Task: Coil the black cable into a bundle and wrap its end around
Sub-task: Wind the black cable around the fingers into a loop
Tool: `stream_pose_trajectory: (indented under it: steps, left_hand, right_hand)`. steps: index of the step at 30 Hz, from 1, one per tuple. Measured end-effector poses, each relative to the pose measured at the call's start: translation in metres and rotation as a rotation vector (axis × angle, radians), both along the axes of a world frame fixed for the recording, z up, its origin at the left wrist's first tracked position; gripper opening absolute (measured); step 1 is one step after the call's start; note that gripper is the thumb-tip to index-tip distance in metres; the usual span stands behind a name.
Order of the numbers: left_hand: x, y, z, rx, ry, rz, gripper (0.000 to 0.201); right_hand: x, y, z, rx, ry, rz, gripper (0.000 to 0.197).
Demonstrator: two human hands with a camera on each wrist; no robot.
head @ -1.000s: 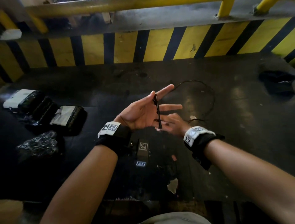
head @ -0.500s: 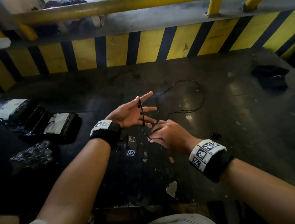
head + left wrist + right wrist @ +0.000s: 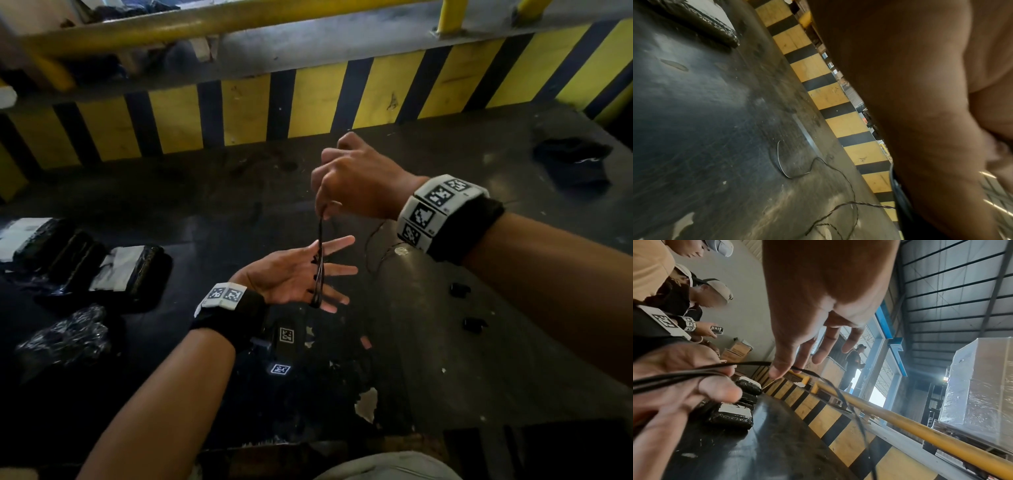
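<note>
My left hand (image 3: pixel 337 270) lies palm up over the dark table (image 3: pixel 445 377), fingers straight and spread. Several turns of the thin black cable (image 3: pixel 320 274) run across those fingers, from the upper digit down to the lowest. Above it my right hand (image 3: pixel 325 209) pinches the cable between thumb and fingertips and holds it taut upward. In the right wrist view the pinch on the cable (image 3: pixel 756 364) shows, with the strands crossing my left hand (image 3: pixel 694 386). The loose rest of the cable (image 3: pixel 818 162) trails in curves on the table, partly hidden behind my right wrist in the head view.
Black wrapped packages (image 3: pixel 130 270) and crumpled black plastic (image 3: pixel 65 339) lie at the left. A tagged black device (image 3: pixel 286 337) sits under my left wrist. Two small black pieces (image 3: pixel 459 291) and a dark cloth (image 3: pixel 575 164) lie right. A yellow-black barrier (image 3: pixel 239 113) bounds the back; people stand beyond.
My right hand has risen from below the left palm to above it, drawing the cable up over the fingers. The loose loop on the table has shrunk. The left hand stayed spread.
</note>
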State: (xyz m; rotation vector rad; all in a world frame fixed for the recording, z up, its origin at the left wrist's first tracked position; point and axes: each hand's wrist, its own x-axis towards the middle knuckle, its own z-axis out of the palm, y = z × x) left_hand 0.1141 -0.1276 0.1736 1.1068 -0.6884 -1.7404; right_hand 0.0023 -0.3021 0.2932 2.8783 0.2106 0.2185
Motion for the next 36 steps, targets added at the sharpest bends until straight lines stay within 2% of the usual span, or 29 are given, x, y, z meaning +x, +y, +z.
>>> stream_pose_trajectory:
  steps: [6,12,16,20,22,24,27,32,36]
  left_hand:
    - [-0.001,0.013,0.004,-0.043,0.066,-0.087,0.057]
    - [-0.011,0.024,0.010,-0.134,0.133,-0.103,0.056]
    - [-0.012,0.024,0.022,-0.186,0.151,-0.099,0.056]
    - [-0.009,0.017,0.032,-0.229,0.142,-0.072,0.058]
    - [-0.005,0.012,0.036,-0.251,0.131,-0.043,0.059]
    - [0.002,0.006,0.041,-0.269,0.099,-0.012,0.059]
    - [0.015,0.000,0.049,-0.283,0.027,0.039,0.059]
    - [0.034,-0.008,0.049,-0.242,-0.047,0.133,0.057]
    - [0.043,-0.005,0.034,-0.155,-0.089,0.205,0.055]
  right_hand:
    - [0.017,-0.012,-0.003,-0.007,-0.027,0.025,0.018]
    - [0.022,-0.025,-0.032,0.191,-0.060,-0.038,0.018]
    - [0.013,-0.024,-0.082,0.421,-0.092,-0.102,0.015]
    - [-0.007,0.000,-0.138,0.893,-0.110,-0.099,0.013]
    - [-0.012,0.019,-0.160,1.023,-0.069,-0.137,0.023]
    - [-0.015,0.034,-0.175,0.970,-0.044,-0.175,0.032]
    - [-0.020,0.050,-0.183,0.967,0.043,-0.180,0.021]
    - [-0.034,0.073,-0.170,0.883,0.102,-0.116,0.018]
    - [-0.046,0.082,-0.151,0.690,0.084,-0.057,0.027]
